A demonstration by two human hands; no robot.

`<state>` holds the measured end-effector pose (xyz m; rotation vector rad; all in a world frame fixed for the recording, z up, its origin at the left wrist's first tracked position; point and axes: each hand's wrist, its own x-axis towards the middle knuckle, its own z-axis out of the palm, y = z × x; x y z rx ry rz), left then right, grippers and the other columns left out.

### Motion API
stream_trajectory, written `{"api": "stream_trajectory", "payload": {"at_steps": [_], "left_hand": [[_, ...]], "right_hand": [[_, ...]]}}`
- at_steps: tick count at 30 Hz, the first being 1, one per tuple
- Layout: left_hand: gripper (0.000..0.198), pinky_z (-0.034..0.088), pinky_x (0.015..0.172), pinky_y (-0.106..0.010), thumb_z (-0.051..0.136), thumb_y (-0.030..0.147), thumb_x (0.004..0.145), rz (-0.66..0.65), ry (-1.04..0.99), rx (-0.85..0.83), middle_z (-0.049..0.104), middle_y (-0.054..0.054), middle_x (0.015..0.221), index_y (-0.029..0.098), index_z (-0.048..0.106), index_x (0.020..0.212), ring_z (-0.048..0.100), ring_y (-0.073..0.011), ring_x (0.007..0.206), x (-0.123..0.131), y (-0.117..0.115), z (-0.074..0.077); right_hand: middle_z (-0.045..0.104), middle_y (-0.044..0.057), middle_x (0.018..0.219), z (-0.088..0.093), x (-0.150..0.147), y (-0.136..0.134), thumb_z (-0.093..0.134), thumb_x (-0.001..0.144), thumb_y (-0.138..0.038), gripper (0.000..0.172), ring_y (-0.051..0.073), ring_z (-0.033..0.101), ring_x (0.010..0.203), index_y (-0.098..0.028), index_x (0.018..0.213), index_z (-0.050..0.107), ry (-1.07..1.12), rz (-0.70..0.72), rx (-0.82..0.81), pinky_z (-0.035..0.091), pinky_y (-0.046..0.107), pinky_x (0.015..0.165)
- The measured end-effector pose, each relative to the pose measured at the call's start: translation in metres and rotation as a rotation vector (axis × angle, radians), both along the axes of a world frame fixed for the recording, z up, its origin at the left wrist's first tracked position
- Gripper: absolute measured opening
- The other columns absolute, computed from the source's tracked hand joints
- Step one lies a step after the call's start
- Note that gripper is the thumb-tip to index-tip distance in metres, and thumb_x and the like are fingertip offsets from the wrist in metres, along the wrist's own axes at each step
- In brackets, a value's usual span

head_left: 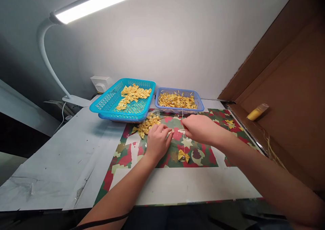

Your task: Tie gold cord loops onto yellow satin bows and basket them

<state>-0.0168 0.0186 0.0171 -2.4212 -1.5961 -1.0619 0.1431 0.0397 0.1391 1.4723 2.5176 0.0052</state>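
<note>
My left hand (158,140) is closed in a pinch on a thin gold cord (178,130) over the patterned mat. Across from it, my right hand (199,128) is curled in a fist around the same cord, which runs level between the two hands. A strand also stands up above the right fist and another hangs below it. Beneath the right hand a gold bow (183,156) with a small shiny bead lies on the mat. A pile of gold bows (148,123) sits just beyond my left hand.
A turquoise basket (99,107) with gold bows stands at the back left. Beside it is a purple-blue basket (200,104) full of corded bows. Loose bows (230,123) lie at the right. A lamp (45,50) arches over the left; a cardboard wall (286,60) bounds the right.
</note>
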Motion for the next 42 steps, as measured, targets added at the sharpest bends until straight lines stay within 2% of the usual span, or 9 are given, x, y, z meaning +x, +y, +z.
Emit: {"api": "stream_trajectory", "payload": {"at_steps": [3, 7, 12, 18, 24, 28, 34, 38, 42], "left_hand": [[0.03, 0.039, 0.067, -0.031, 0.045, 0.035, 0.096, -0.116, 0.043, 0.01, 0.064, -0.005, 0.077, 0.019, 0.07, 0.093, 0.054, -0.0196, 0.074, -0.004, 0.002, 0.002], [0.035, 0.037, 0.063, -0.029, 0.039, 0.034, 0.099, -0.197, 0.064, 0.023, 0.062, -0.004, 0.074, 0.018, 0.069, 0.092, 0.053, -0.0168, 0.069, -0.003, 0.0, 0.0], [0.033, 0.039, 0.061, -0.025, 0.043, 0.034, 0.098, -0.311, 0.081, -0.011, 0.06, -0.001, 0.071, 0.019, 0.068, 0.083, 0.054, -0.0129, 0.063, -0.003, 0.002, -0.004], [0.03, 0.037, 0.059, -0.026, 0.048, 0.024, 0.094, -0.282, 0.007, -0.082, 0.056, -0.001, 0.067, 0.019, 0.066, 0.07, 0.051, -0.0142, 0.063, -0.004, 0.005, -0.002], [0.018, 0.04, 0.063, -0.026, 0.055, 0.023, 0.088, -0.12, -0.278, -0.174, 0.054, -0.002, 0.072, 0.018, 0.071, 0.081, 0.05, -0.0142, 0.066, 0.011, -0.004, 0.006], [0.023, 0.035, 0.052, -0.023, 0.062, 0.036, 0.083, -0.093, -0.791, -0.514, 0.052, 0.002, 0.06, 0.016, 0.068, 0.074, 0.045, -0.0111, 0.055, 0.023, -0.003, 0.01], [0.027, 0.031, 0.042, -0.019, 0.057, 0.043, 0.084, -0.095, -1.033, -0.68, 0.044, 0.008, 0.051, 0.017, 0.056, 0.077, 0.038, -0.0073, 0.043, 0.031, 0.005, 0.004], [0.022, 0.035, 0.046, -0.016, 0.058, 0.039, 0.086, -0.09, -1.107, -0.678, 0.052, 0.006, 0.059, 0.018, 0.052, 0.082, 0.044, -0.0068, 0.049, 0.032, -0.004, 0.0], [0.022, 0.04, 0.051, -0.017, 0.062, 0.036, 0.085, -0.097, -1.139, -0.64, 0.059, 0.003, 0.065, 0.019, 0.05, 0.08, 0.049, -0.0071, 0.053, 0.031, -0.016, -0.002]], "right_hand": [[0.064, 0.011, 0.073, -0.012, 0.011, -0.012, 0.054, 0.084, -0.012, 0.013, 0.021, 0.059, 0.065, -0.015, 0.072, 0.06, 0.014, -0.053, 0.058, 0.027, 0.029, 0.052], [0.065, 0.01, 0.076, -0.026, 0.018, -0.021, 0.054, 0.083, -0.009, 0.01, 0.021, 0.059, 0.067, -0.015, 0.079, 0.061, 0.062, -0.101, 0.111, 0.024, 0.028, 0.052], [0.064, 0.007, 0.075, -0.04, 0.024, -0.024, 0.05, 0.082, -0.001, 0.019, 0.018, 0.057, 0.069, -0.015, 0.078, 0.061, 0.131, -0.133, 0.157, 0.027, 0.027, 0.054], [0.063, 0.009, 0.077, -0.057, 0.029, -0.027, 0.053, 0.069, 0.011, 0.027, 0.02, 0.057, 0.073, -0.015, 0.067, 0.062, 0.186, -0.14, 0.225, 0.032, 0.029, 0.058], [0.065, 0.01, 0.081, -0.08, 0.024, -0.027, 0.053, 0.08, -0.003, 0.019, 0.023, 0.058, 0.081, -0.014, 0.075, 0.067, 0.337, -0.189, 0.35, 0.041, 0.031, 0.067], [0.063, 0.006, 0.076, -0.093, 0.02, -0.024, 0.056, 0.081, -0.008, 0.016, 0.019, 0.059, 0.078, -0.015, 0.076, 0.07, 0.859, -0.141, 0.481, 0.047, 0.03, 0.072], [0.069, 0.003, 0.071, -0.101, 0.014, -0.025, 0.063, 0.076, -0.016, 0.008, 0.015, 0.062, 0.064, -0.017, 0.074, 0.07, 1.385, -0.392, 0.134, 0.05, 0.027, 0.06], [0.07, 0.002, 0.072, -0.107, 0.011, -0.031, 0.067, 0.075, -0.024, 0.006, 0.015, 0.064, 0.064, -0.018, 0.074, 0.069, 1.592, -0.52, -0.073, 0.052, 0.025, 0.059], [0.069, 0.001, 0.073, -0.11, 0.008, -0.039, 0.069, 0.076, -0.023, 0.004, 0.013, 0.065, 0.065, -0.019, 0.076, 0.068, 1.715, -0.569, -0.139, 0.053, 0.023, 0.059]]}}
